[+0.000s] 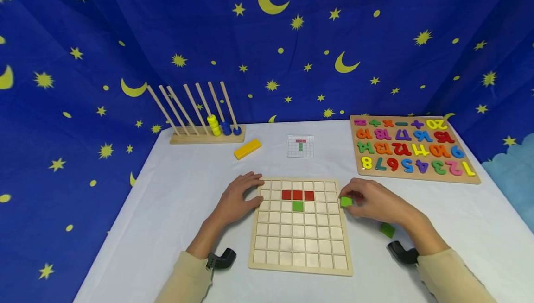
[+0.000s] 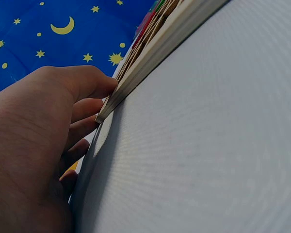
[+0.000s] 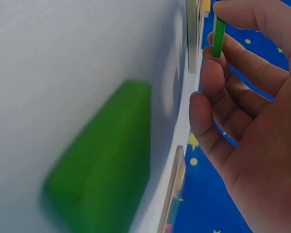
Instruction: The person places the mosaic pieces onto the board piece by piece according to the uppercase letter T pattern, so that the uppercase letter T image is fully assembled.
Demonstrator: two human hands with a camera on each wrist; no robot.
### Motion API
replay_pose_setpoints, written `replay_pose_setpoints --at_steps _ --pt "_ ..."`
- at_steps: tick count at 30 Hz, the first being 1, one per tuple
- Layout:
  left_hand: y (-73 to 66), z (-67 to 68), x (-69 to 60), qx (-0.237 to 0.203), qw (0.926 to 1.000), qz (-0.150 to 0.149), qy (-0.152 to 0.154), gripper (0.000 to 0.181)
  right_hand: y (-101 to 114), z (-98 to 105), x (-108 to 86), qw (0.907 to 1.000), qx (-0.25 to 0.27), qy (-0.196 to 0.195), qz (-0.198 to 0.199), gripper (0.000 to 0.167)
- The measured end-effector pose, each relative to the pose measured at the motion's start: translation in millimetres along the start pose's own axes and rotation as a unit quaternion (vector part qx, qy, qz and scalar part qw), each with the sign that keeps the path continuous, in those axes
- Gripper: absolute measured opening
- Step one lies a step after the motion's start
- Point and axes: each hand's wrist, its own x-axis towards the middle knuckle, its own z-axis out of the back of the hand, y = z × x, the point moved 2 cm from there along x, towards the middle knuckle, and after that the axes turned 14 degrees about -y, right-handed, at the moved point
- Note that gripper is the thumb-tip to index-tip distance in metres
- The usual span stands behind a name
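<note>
A wooden grid board (image 1: 304, 231) lies on the white table, with three red tiles (image 1: 297, 195) in a row and one green tile (image 1: 298, 206) under the middle one. At its upper left corner rests my left hand (image 1: 235, 201), (image 2: 43, 126), fingers relaxed, thumb and fingertips on the edge of the frame. Just off the board's right edge, my right hand (image 1: 375, 202), (image 3: 262, 97) pinches a green tile (image 1: 346, 201), (image 3: 218, 36) between thumb and fingers. Another green piece (image 1: 387, 230), (image 3: 104, 160) lies on the table beneath the right wrist.
Behind the board are a yellow block (image 1: 248, 149) and a small pattern card (image 1: 300, 147). A peg stand (image 1: 207, 135) with yellow and blue beads is at the back left. A wooden number board (image 1: 413, 150) lies at the back right, before a blue star-patterned cloth.
</note>
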Motion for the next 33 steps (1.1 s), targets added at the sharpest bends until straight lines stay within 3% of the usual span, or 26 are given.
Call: replay_pose_setpoints --at_steps 22,33 --pt "-0.9 -0.1 2.1 -0.001 1.0 -0.003 0.001 0.042 25.2 -17.3 11.4 0.9989 0.033 0.028 0.021 0.028" --pt "-0.5 0.2 0.7 0.0 1.0 -0.001 -0.002 0.042 41.6 -28.6 17.1 0.9985 0.023 0.036 0.033 0.027"
